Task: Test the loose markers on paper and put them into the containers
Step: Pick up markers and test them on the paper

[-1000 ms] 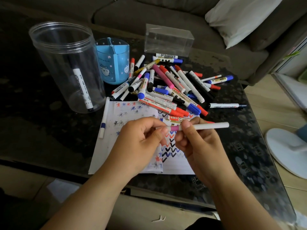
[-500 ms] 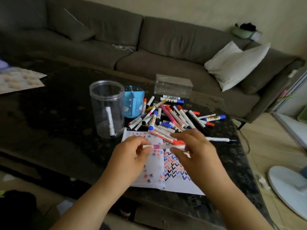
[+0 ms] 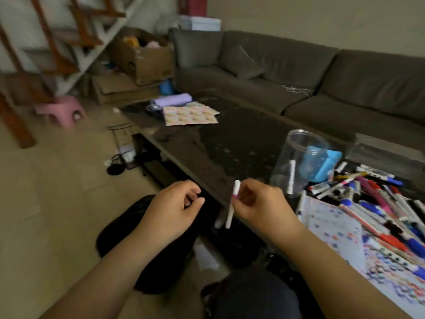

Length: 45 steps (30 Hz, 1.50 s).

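Swung away to the left since a moment ago, off the scribbled white test paper (image 3: 333, 229) and marker pile (image 3: 377, 199), now right of both hands. Gone from the thin white marker with a pink band (image 3: 232, 204): the left hand (image 3: 177, 210), now loosely curled, holding nothing, apart. Pinched near the band by the right hand (image 3: 257, 203), marker nearly upright, tilted slightly. Probably uncapped or discarded next; unclear. Beyond the right hand on the dark bench (image 3: 230, 139), clear plastic jar (image 3: 296, 162) holding one marker.

Bare forearms, sleeveless, dark trousers (image 3: 255, 298)
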Each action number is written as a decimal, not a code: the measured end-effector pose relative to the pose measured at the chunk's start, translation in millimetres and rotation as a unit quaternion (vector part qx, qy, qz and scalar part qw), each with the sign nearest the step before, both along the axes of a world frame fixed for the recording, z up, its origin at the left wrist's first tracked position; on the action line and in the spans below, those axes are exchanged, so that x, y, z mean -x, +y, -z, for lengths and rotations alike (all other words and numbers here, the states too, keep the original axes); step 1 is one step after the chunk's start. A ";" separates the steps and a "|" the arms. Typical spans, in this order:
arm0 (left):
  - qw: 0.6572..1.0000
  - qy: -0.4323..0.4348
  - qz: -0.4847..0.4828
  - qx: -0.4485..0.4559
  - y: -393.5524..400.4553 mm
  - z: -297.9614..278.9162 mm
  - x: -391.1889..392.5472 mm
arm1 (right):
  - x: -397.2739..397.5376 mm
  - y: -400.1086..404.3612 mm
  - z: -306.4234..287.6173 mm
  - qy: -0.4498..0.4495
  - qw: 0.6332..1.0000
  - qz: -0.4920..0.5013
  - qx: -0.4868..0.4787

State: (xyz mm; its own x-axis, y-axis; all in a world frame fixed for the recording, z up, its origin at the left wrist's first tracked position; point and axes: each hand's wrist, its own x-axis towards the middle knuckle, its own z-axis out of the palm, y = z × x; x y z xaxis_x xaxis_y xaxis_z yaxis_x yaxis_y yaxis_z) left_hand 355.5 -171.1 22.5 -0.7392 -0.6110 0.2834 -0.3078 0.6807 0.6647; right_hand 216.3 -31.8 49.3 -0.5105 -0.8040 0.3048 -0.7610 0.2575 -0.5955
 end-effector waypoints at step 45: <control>0.944 -0.035 0.329 0.003 199.2 38.4 238.7 | 164.0 283.4 79.8 -0.006 0.867 0.414 -0.276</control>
